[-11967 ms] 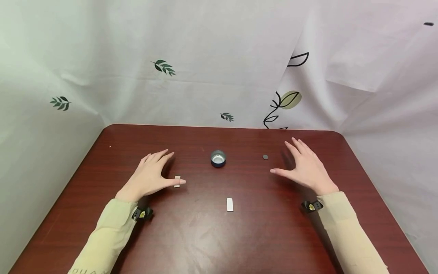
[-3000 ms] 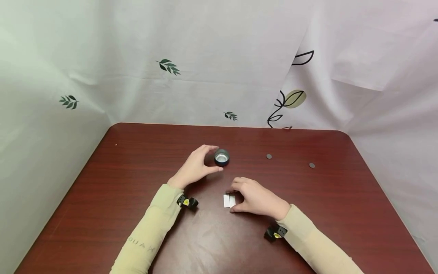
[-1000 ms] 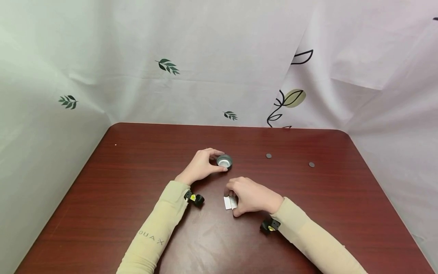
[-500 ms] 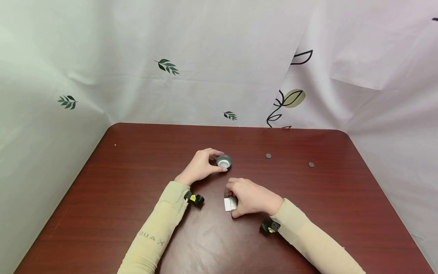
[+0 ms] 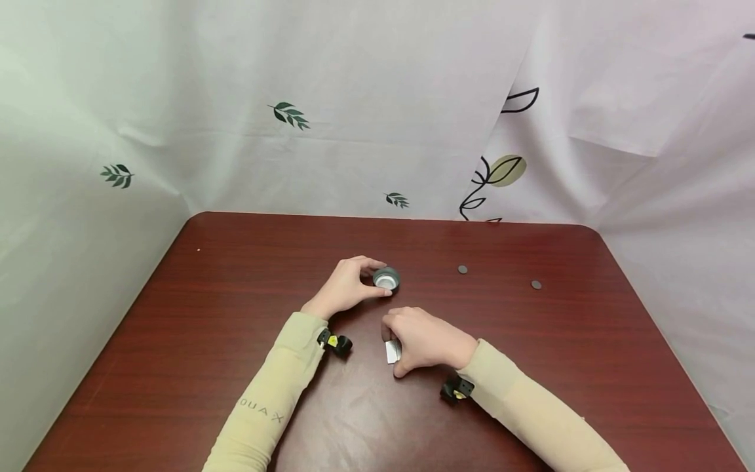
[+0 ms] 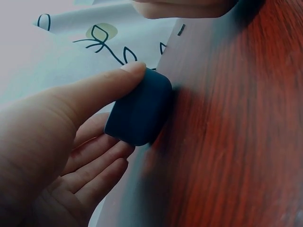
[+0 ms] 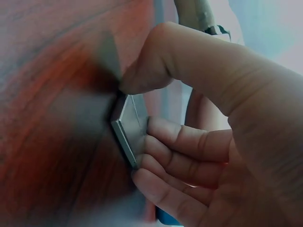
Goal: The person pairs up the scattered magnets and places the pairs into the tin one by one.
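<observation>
My left hand [image 5: 345, 285] grips a small round dark-blue cap [image 5: 386, 280] with a silvery inside, near the middle of the table. In the left wrist view the thumb lies on one side of the cap [image 6: 141, 109], with fingers behind it. Closer to me, my right hand [image 5: 426, 339] pinches thin whitish rectangular pieces [image 5: 391, 353] between thumb and fingers. The right wrist view shows their flat faces [image 7: 134, 118] side by side, a fine seam between them. Fingers cover part of these pieces in the head view.
Two small dark discs, a nearer-centre disc [image 5: 463, 269] and a disc farther right [image 5: 536, 284], lie on the reddish-brown table [image 5: 248, 255]. A pale leaf-patterned curtain [image 5: 342, 151] stands behind the table and along its sides.
From lying apart, the whitish pieces have come side by side. My left hand has taken hold of the cap, now tilted toward me. Lately my right hand has shifted slightly left.
</observation>
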### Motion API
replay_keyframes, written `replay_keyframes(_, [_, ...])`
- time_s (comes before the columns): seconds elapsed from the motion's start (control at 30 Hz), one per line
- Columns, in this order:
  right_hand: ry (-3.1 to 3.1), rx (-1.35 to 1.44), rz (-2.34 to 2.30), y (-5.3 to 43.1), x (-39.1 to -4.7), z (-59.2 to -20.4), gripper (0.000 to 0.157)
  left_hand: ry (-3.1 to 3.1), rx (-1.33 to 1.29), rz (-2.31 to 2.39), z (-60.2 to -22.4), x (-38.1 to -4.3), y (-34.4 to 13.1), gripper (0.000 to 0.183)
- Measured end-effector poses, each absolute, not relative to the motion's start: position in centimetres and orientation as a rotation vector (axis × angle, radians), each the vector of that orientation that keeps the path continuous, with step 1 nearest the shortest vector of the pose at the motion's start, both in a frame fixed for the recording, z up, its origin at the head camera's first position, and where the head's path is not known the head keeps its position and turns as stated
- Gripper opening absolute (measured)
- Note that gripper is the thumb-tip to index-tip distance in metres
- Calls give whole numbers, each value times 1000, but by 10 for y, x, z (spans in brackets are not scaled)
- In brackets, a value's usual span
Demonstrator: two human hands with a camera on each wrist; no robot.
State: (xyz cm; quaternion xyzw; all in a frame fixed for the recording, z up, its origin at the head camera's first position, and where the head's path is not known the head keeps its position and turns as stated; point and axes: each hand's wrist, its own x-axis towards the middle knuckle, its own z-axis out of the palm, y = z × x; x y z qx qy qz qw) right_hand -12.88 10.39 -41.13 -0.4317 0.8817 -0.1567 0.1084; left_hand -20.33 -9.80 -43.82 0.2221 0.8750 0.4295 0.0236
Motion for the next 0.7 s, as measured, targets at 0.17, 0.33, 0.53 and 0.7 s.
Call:
replay_keyframes(0.17, [2614,-1283,-441,103,-127,-412,44,2707,680,1337,-438,-204,-99,55])
replay_keyframes(0.33, [2625,-1283,-440,103,-125,-411,44,2703,695,1343,-438,-204,-99,56])
replay_keyframes(0.53, [2650,-1263,-400,102,-122,-409,46,2705,706,1342,-438,-204,-99,56])
replay_keyframes(0.7, [2685,-1267,-380,102,-120,-409,48,2700,709,1329,-438,-204,-99,56])
